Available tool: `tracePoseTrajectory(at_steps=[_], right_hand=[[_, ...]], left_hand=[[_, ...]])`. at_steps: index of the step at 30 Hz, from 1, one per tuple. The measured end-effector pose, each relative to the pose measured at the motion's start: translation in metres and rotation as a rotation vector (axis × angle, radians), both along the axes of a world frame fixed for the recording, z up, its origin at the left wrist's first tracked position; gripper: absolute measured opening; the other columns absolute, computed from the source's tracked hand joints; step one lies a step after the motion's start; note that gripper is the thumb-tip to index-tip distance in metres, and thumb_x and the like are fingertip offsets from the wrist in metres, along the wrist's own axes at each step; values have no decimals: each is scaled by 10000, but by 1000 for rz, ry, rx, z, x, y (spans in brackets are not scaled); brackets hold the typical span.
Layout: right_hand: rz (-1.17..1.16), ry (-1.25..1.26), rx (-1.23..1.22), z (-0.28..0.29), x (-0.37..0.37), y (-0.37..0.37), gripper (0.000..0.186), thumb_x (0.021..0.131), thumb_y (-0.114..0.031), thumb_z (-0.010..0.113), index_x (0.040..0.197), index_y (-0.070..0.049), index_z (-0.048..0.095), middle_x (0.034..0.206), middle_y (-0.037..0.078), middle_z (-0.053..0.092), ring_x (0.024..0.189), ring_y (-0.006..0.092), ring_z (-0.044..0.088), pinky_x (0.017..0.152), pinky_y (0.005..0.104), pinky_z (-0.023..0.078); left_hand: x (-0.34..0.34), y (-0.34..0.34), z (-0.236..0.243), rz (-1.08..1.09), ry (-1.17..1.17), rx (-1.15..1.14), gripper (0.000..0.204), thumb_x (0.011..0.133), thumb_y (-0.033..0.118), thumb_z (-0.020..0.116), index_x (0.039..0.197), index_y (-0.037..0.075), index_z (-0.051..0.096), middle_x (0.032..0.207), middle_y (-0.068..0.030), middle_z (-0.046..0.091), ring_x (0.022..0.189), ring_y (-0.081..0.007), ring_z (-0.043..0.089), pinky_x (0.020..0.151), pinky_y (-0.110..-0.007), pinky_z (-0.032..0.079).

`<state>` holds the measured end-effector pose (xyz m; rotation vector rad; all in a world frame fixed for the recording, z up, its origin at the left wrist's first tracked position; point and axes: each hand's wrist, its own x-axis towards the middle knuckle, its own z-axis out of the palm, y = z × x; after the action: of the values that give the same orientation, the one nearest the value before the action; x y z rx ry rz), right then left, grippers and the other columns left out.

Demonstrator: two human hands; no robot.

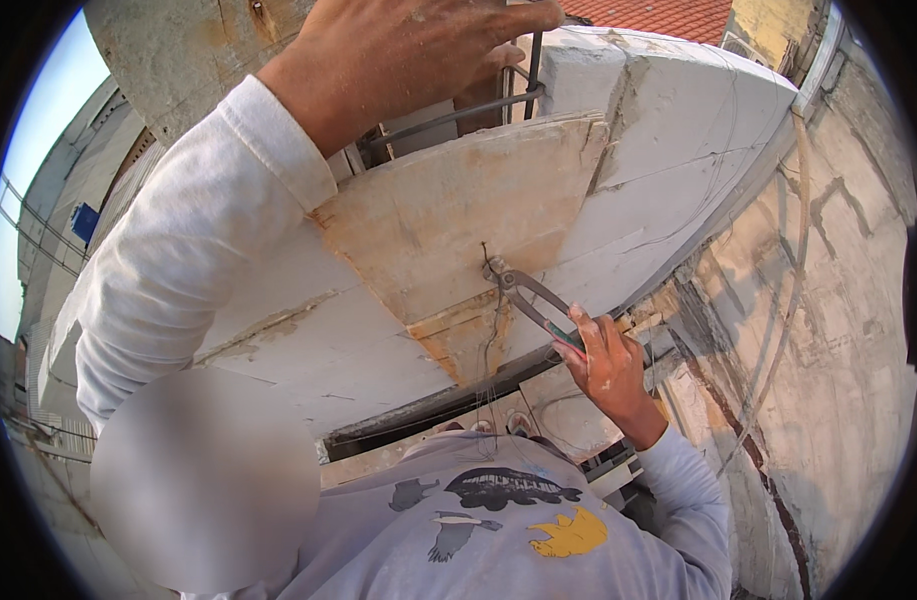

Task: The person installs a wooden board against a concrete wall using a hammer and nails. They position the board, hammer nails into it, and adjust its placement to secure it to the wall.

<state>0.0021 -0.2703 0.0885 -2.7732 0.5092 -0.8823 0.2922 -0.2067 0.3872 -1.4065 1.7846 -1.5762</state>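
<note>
My right hand (606, 365) is closed round the handles of a pair of end-cutting pincers (531, 293). Their jaws meet a thin tie wire (484, 250) at the face of a stained plywood panel (448, 195); whether they bite it cannot be told. Loose wire strands (492, 345) dangle below the jaws. At the top, my left hand (418, 50) reaches over the panel's upper edge, its fingers bent around the upper end of a dark steel bar (533, 75). Part of that grip is hidden behind the hand.
White block wall (693, 110) flanks the panel on both sides. A rough concrete surface (838, 300) with a long crack lies at right, crossed by a hose-like line (793, 270). Below the wall's lower edge are my feet (518, 424). Red roof tiles (668, 15) show beyond.
</note>
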Motion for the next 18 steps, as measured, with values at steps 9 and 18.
tracePoseTrajectory(at_steps=[9,18], right_hand=[[46,16,709,9,7,17,440,1013,-289,624,1263,70,580,1135,327,669,968,466,700,808,454,551],[96,30,1411,17,6,21,453,1083,-440,510,1146,1,590,808,9,539,704,72,470,602,243,408]], left_hand=[[7,-5,-3,-59,13,-19,484,1024,529,505,1384,217,594,1562,-86,473,1515,-293,308,1253,-659,53],[5,-6,-2,-33,-19,-13,504,1036,540,471,1410,217,571,1575,-84,460,1532,-300,272,1252,-662,58]])
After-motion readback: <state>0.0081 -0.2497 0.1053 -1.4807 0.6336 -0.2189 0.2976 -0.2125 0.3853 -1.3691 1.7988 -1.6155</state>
